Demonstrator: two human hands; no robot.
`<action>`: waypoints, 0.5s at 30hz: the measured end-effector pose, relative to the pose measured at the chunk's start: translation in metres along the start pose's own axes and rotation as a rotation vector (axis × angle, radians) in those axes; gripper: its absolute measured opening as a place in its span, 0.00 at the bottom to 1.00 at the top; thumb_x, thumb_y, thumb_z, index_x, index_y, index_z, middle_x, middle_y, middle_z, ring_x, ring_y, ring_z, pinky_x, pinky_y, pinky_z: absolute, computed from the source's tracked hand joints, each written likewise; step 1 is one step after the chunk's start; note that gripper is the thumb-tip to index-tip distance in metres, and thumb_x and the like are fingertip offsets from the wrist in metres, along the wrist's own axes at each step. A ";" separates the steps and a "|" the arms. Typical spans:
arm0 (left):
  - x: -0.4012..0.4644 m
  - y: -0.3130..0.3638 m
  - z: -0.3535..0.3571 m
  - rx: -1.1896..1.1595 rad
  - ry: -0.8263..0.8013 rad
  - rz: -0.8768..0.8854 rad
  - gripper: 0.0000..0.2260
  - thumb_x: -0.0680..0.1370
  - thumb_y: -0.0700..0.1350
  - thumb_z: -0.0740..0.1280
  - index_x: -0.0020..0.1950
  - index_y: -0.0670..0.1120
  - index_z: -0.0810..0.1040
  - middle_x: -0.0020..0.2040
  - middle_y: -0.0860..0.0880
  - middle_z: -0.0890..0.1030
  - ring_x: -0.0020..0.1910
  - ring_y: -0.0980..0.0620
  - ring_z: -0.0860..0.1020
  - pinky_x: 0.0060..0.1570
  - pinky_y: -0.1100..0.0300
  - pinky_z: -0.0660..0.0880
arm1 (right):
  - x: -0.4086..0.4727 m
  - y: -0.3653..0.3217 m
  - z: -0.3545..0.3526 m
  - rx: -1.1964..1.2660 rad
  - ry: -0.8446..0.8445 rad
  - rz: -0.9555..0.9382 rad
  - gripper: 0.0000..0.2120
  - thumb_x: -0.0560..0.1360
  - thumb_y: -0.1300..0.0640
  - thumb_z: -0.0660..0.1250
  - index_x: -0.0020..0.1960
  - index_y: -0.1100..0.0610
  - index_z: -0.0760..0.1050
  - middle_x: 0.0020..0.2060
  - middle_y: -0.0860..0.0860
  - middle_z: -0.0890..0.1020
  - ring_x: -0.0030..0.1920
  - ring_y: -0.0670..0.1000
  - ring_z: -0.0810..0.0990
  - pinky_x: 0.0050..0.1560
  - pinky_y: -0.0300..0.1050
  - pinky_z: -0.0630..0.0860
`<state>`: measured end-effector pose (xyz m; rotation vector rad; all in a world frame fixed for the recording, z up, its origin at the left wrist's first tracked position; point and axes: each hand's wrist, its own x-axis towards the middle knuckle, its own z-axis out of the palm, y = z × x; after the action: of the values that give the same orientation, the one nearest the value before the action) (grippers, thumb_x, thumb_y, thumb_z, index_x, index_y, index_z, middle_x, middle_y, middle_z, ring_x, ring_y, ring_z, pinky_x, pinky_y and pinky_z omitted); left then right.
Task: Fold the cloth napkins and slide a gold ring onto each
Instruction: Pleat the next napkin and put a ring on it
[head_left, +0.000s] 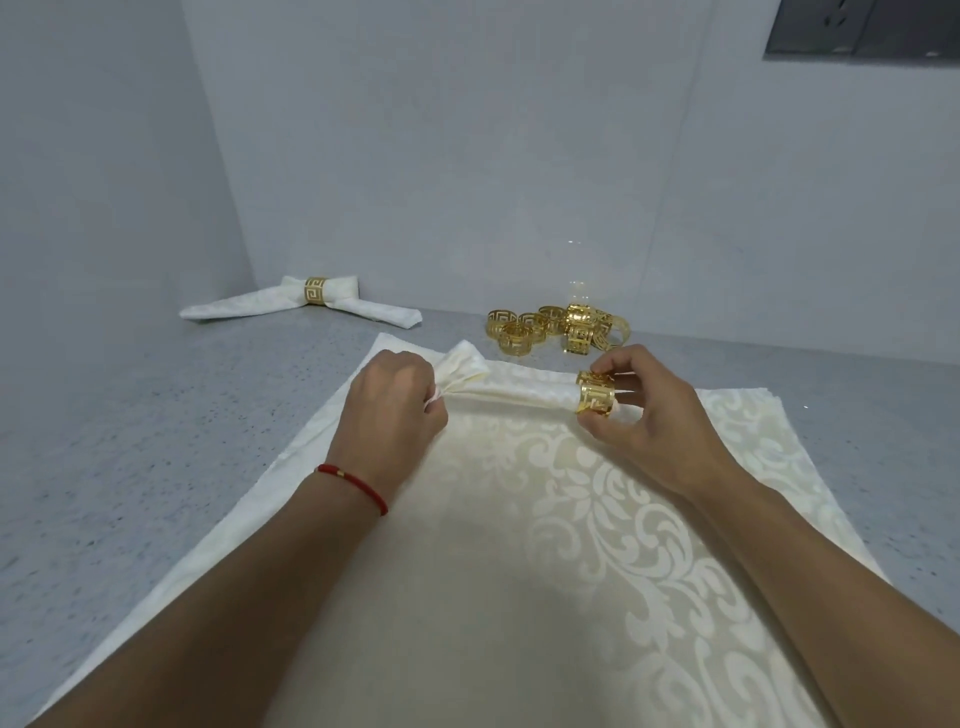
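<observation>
A rolled cream napkin (524, 391) lies across the far end of a stack of flat patterned napkins (519, 519). My left hand (395, 405) grips the roll near its flared left end. My right hand (644, 410) pinches a gold ring (596, 393) that sits around the roll's right end. A finished napkin (249, 304) with a gold ring (315, 291) around its middle lies at the far left near the wall corner.
A pile of several loose gold rings (556, 330) sits on the grey speckled counter (156, 415) just beyond the napkins, against the white wall. Bare counter shows to the left and right of the stack.
</observation>
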<state>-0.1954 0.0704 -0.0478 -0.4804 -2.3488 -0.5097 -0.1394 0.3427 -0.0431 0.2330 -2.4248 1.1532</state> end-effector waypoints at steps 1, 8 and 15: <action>0.000 0.002 0.000 -0.008 0.005 0.016 0.13 0.61 0.32 0.73 0.29 0.40 0.69 0.27 0.46 0.71 0.31 0.45 0.69 0.31 0.57 0.62 | -0.001 -0.001 0.001 -0.015 -0.010 -0.014 0.20 0.71 0.61 0.79 0.55 0.45 0.74 0.52 0.42 0.82 0.55 0.43 0.82 0.60 0.43 0.77; -0.006 0.029 0.009 0.002 -0.015 0.130 0.13 0.59 0.31 0.71 0.28 0.40 0.67 0.27 0.46 0.70 0.30 0.44 0.70 0.28 0.55 0.64 | -0.007 -0.022 0.015 -0.318 -0.067 -0.212 0.15 0.72 0.51 0.76 0.55 0.46 0.75 0.48 0.42 0.81 0.51 0.43 0.75 0.58 0.43 0.70; -0.005 0.015 0.007 0.027 -0.019 0.090 0.12 0.60 0.31 0.71 0.28 0.40 0.67 0.28 0.45 0.71 0.30 0.42 0.70 0.29 0.52 0.69 | -0.011 -0.014 -0.001 -0.321 -0.120 -0.166 0.16 0.72 0.52 0.76 0.57 0.45 0.75 0.51 0.39 0.81 0.54 0.43 0.79 0.57 0.45 0.75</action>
<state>-0.1890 0.0860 -0.0527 -0.5772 -2.3371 -0.4329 -0.1248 0.3340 -0.0380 0.4012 -2.5935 0.6850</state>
